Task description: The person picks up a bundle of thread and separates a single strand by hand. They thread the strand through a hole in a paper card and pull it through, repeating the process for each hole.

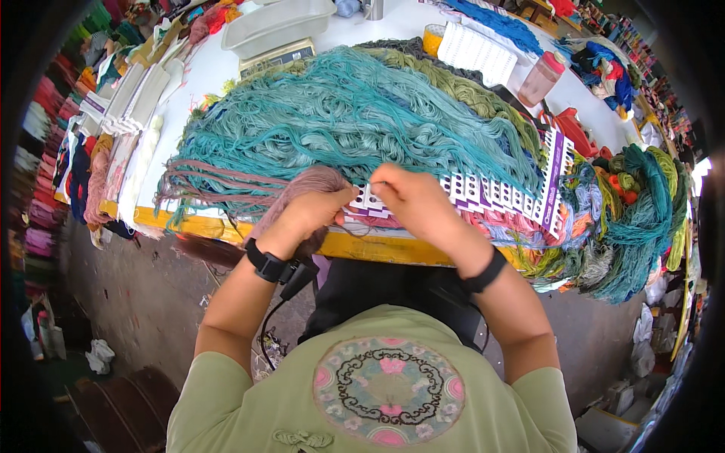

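A bundle of mauve thread [308,183] runs across the near left of the table and hangs over its front edge. My left hand [317,215] is closed round this bundle, its fingertips at a row of white-and-purple cards [483,195] with punched holes. Just to the right, my right hand [411,198] hovers over the same row with its fingers pinched together. Whatever lies between those fingertips is too small to make out. Behind both hands spreads a large heap of teal and pale blue thread [325,113].
At the back stand a clear plastic tub [279,24] on a scale [276,57] and a jar with a pink lid [541,79]. Teal and green hanks [642,219] spill over the right end. Stacked cards [134,98] sit at left. The table has a yellow front edge [400,251].
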{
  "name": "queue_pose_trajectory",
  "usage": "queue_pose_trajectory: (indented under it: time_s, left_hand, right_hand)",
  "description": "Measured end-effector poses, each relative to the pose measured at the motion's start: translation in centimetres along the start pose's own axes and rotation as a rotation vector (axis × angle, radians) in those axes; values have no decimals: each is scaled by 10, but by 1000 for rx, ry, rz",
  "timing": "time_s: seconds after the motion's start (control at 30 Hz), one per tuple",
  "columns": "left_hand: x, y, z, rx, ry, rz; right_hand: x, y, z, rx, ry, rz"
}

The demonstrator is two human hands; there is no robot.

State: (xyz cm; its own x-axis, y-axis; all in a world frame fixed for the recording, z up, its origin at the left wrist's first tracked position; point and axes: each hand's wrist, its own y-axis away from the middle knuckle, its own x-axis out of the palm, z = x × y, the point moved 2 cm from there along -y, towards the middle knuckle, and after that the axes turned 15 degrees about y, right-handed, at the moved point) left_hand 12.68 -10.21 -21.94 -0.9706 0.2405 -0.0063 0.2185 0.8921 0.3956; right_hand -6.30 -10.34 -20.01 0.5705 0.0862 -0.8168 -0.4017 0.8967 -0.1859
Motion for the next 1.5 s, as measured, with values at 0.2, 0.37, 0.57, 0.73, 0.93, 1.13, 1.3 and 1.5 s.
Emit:
queue_pose_trajectory:
  time_s: [0.2, 0.37, 0.57, 0.73, 0.93, 1.13, 1.3, 1.5]
  left_hand:
    - [-5, -12, 17, -186, 457, -21]
    - [-2, -13, 14, -150, 414, 45]
    - [-9, -23, 21, -216, 241, 38]
    - [-15, -31, 36, -203, 107, 6]
    - [-57, -7, 20, -16, 178, -180]
    - [-55, -1, 18, -35, 454, -123]
    - [-49, -2, 14, -13, 393, -74]
    - [-11, 15, -23, -90, 686, 425]
  right_hand:
    - [21, -21, -7, 55, 73, 146]
    - [26, -27, -12, 113, 74, 244]
    - [27, -27, -13, 157, 18, 282]
    - [33, -28, -19, 157, -81, 335]
    - [29, -20, -29, 291, -511, 409]
    - [31, -20, -32, 255, -470, 372]
    - [31, -18, -31, 261, -489, 360]
    - [30, -18, -26, 274, -542, 298]
